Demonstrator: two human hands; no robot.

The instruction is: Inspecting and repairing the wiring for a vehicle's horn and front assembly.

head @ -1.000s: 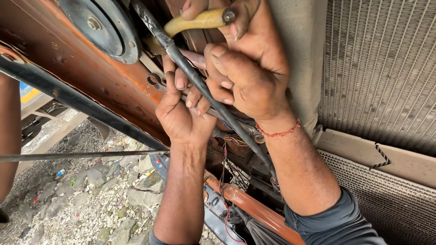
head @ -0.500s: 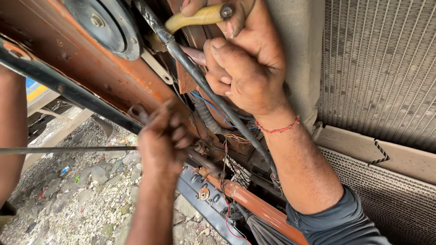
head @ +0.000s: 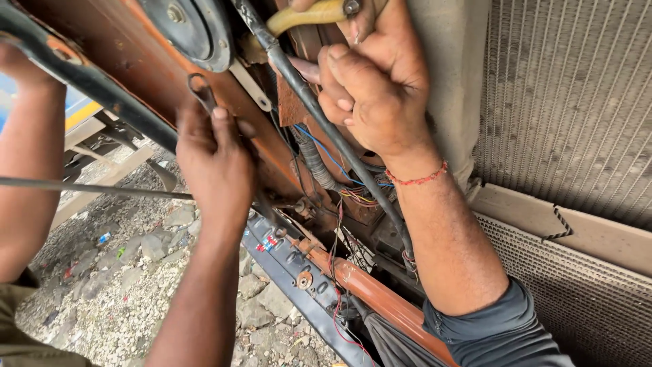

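Note:
My left hand [head: 217, 163] is closed round a dark ring spanner [head: 201, 88]. Its ring end sticks up past my fingers against the rusty brown frame [head: 156, 75]. My right hand [head: 380, 95] is higher and to the right, gripping a yellow-handled tool [head: 305, 15] at the top edge. Its curled fingers press on a black hose [head: 319, 115] that runs diagonally down under my wrist. A red thread bracelet [head: 421, 180] circles that wrist. The tool's working end is hidden.
Another person's arm [head: 27, 170] reaches up at the left to a black bar [head: 88, 81]. A round black disc [head: 193, 27] sits above the spanner. Coloured wires [head: 339, 180] hang mid-frame, with a radiator grille [head: 570, 102] at right, gravel ground [head: 122, 285] below and a thin rod [head: 81, 187] crossing left.
My left hand has left the hose beside my right hand and moved down-left to the brown frame, with the spanner's ring end now pointing up. My right hand has stayed put.

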